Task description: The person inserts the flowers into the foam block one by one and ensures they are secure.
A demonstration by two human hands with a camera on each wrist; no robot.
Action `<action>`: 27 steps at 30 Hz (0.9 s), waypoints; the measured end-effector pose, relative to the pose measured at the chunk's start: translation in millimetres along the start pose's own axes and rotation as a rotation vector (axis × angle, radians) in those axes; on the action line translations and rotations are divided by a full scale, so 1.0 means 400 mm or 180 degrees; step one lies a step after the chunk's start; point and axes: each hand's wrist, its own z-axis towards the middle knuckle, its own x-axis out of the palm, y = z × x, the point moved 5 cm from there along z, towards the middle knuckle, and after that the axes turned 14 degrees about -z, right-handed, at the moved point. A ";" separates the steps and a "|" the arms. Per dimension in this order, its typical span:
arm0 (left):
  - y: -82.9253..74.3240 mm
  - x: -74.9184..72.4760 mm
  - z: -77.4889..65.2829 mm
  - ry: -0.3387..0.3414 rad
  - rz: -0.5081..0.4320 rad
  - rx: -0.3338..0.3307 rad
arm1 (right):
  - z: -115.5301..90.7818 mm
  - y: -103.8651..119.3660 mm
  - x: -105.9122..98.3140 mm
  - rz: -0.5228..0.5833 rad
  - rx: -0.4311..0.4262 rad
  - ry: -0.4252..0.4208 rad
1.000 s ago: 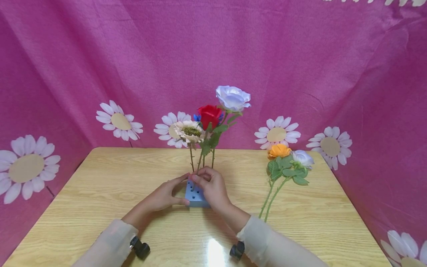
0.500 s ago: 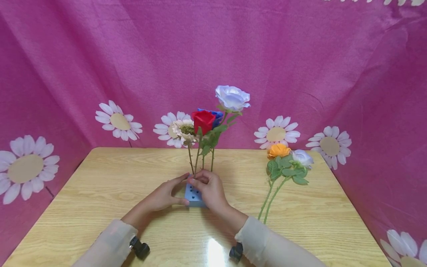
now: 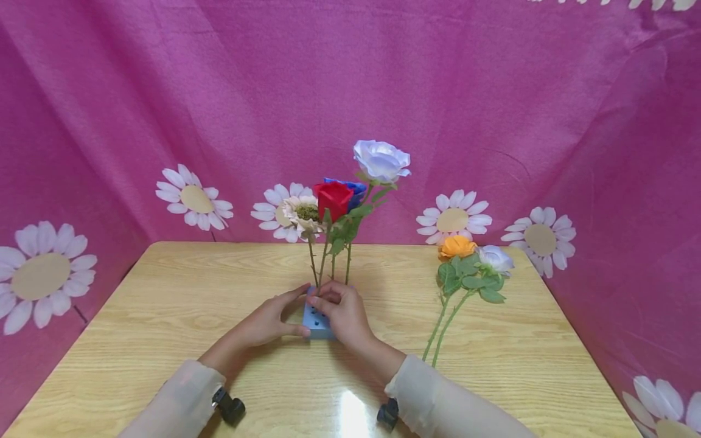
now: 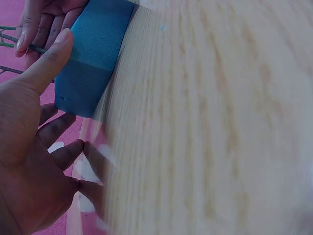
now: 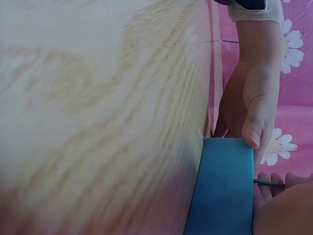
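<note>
A light-blue foam block (image 3: 320,333) with holes in its top sits on the table; it appears teal in both wrist views. My left hand (image 3: 268,319) grips its left side, thumb at the near corner, fingers toward the far end. My right hand (image 3: 347,313) pinches the low stem of a red rose (image 3: 334,201) close over the block's top. In the right wrist view that stem (image 5: 269,183) reaches the block (image 5: 222,186). Upright around it stand a cream flower (image 3: 305,213), a blue flower (image 3: 357,191) partly hidden by the rose, and a tall pale-lilac rose (image 3: 381,161).
On the right of the wooden table (image 3: 191,292) lie an orange flower (image 3: 457,246) and another pale-lilac rose (image 3: 495,260), stems pointing toward the near edge. A pink cloth (image 3: 274,91) printed with daisies hangs behind and at both sides.
The red rose has shifted left and slightly down in my right hand, uncovering more of the blue flower. The cream flower has tilted left. My left hand stays on the block.
</note>
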 end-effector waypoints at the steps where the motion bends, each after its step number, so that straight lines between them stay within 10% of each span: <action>1: 0.000 0.000 0.000 0.0003 -0.0005 -0.0008 | 0.000 0.000 0.000 -0.0005 0.0008 -0.0002; 27: -0.001 0.004 -0.002 0.0038 -0.0055 -0.0100 | -0.006 -0.001 -0.031 0.0013 0.0078 0.0090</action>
